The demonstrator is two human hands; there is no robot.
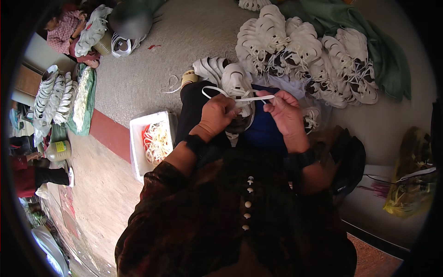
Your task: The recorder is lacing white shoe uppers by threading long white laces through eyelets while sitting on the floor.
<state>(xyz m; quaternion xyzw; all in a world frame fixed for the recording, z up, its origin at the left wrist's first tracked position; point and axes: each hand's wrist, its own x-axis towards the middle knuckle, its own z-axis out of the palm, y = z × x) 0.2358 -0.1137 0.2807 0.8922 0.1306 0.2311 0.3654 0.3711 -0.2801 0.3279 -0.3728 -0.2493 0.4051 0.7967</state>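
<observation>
A white shoe [236,79] rests on my lap between my knees, partly hidden behind my hands. A white shoelace [254,98] stretches taut above it, from one hand to the other, and a loop of it bows out to the left. My left hand [216,115] is curled closed on the lace beside the shoe. To its right, my right hand [287,113] pinches the lace between thumb and fingers. Just beyond the shoe, more white shoes [210,69] stand in a nested row.
A white box [135,138] holding loose laces [157,141] stands left of my legs. Large piles of white shoes [295,41] lie ahead right by a green cloth [392,69]. A person [64,34] sits far left near stacked shoes [54,101]. A yellow bag [410,184] lies right.
</observation>
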